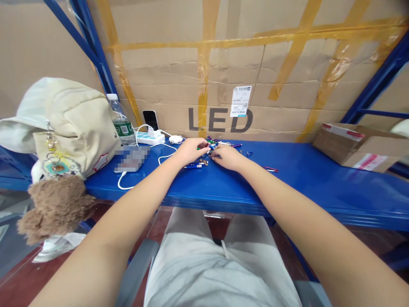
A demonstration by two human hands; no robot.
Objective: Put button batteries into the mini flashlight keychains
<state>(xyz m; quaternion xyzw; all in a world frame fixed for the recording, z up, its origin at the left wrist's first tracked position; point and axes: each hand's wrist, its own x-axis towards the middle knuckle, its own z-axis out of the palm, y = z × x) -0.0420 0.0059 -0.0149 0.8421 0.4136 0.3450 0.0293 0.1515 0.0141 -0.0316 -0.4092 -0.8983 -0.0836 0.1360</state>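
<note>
Both hands meet over a small heap of colourful little items [211,143] in the middle of the blue shelf; blue, purple and green pieces show, too small to name. My left hand [192,150] reaches in from the left, its fingers curled at the heap. From the right, my right hand [229,157] also has bent fingers close together. What either hand grips is hidden. Just below my left hand lies a blue pen-like stick [194,165] beside small brownish bits. To the right of my right hand are a thin red pen-like piece [271,169] and a small dark loop [249,153].
On the left stand a cream bag [79,115] with a brown plush charm [57,207], a water bottle [124,123], a power strip [150,137] and a cabled phone [132,160]. A large taped carton [172,76] backs the shelf. At right sits an open cardboard box [354,147].
</note>
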